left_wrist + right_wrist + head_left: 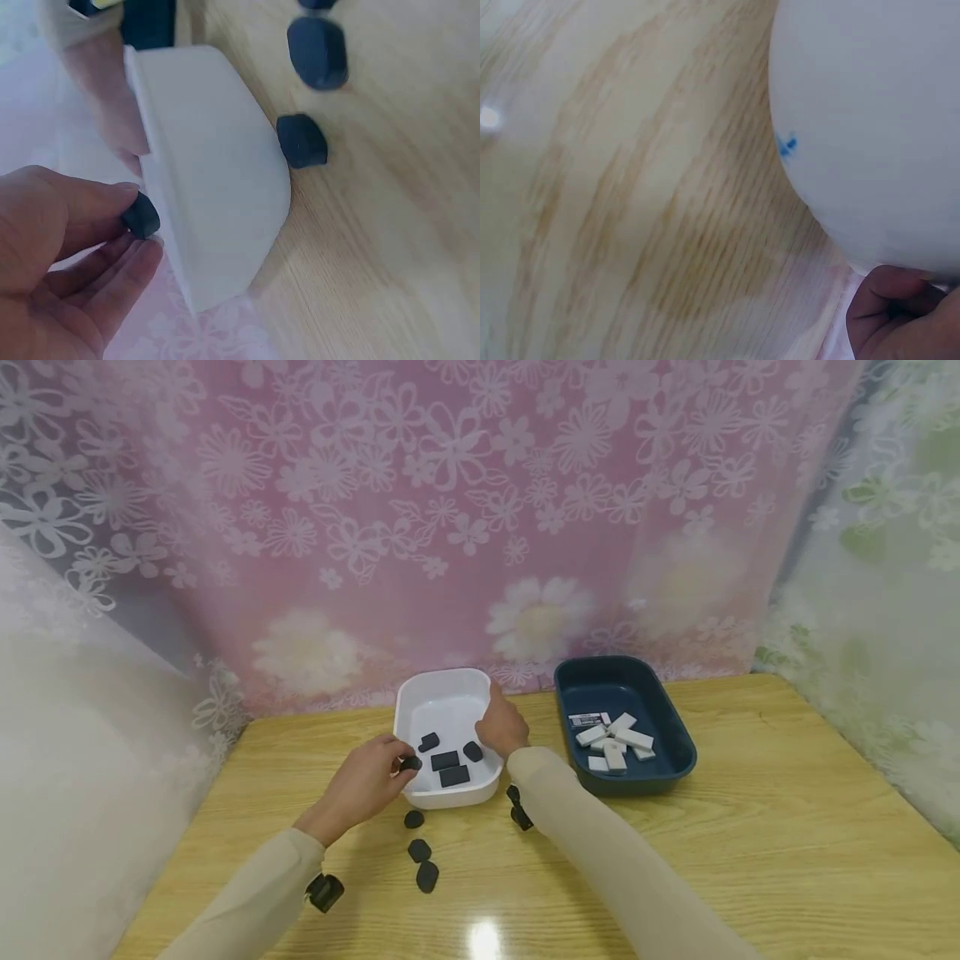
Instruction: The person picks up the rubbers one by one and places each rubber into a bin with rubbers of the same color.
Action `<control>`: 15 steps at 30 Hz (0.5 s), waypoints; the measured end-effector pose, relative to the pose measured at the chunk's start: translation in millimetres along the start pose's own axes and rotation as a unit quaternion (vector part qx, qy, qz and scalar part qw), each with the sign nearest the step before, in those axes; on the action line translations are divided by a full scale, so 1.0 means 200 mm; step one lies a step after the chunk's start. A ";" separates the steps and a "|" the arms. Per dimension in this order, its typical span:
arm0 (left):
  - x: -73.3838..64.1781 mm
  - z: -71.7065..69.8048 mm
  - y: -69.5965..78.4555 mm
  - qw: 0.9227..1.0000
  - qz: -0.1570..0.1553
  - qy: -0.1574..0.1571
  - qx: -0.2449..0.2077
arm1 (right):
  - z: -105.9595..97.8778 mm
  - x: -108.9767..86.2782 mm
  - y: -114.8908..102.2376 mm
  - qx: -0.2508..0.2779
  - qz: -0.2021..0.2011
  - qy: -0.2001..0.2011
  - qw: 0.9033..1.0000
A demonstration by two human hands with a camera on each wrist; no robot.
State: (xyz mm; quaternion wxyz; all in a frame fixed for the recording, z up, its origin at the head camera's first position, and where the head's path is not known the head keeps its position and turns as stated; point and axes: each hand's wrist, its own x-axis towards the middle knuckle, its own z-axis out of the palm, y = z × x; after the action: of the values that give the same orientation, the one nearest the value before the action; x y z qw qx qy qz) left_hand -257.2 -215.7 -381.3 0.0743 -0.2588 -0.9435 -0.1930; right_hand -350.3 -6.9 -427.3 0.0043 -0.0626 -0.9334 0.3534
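Note:
My left hand (363, 783) pinches a small black block (141, 216) between thumb and fingertips, at the near left rim of a white plastic basin (450, 799). On the basin's right side, my right hand (502, 725) grips the rim with curled fingers, which show at the lower corner of the right wrist view. Inside the basin lie several black blocks (454, 776), some rectangular and some rounded. In front of it, 3 black faceted pieces (419, 851) lie on the table in a rough line.
A dark blue basin (678, 739) stands to the right, holding several white blocks (633, 739) and a printed label (588, 720). Both basins sit on a wood-grain table (787, 827). A pink flowered curtain (465, 527) hangs behind the table.

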 end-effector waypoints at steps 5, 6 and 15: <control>0.14 0.06 -0.05 0.997 0.040 -0.054 0.026 | 0.00 -0.01 -0.01 0.006 0.003 0.002 1.000; 0.16 0.07 -0.05 0.996 0.044 -0.073 0.035 | 0.01 -0.01 -0.02 0.006 0.003 0.002 1.000; 0.27 0.16 -0.04 0.977 0.047 -0.190 0.088 | -0.01 -0.01 -0.01 0.001 0.006 0.002 1.000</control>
State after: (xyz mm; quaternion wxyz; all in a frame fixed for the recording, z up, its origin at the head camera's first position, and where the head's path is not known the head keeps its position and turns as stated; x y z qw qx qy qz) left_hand -309.0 -184.1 -400.3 -0.0751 -0.3269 -0.9406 -0.0528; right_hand -348.8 -7.2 -425.0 0.0038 -0.0683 -0.9325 0.3547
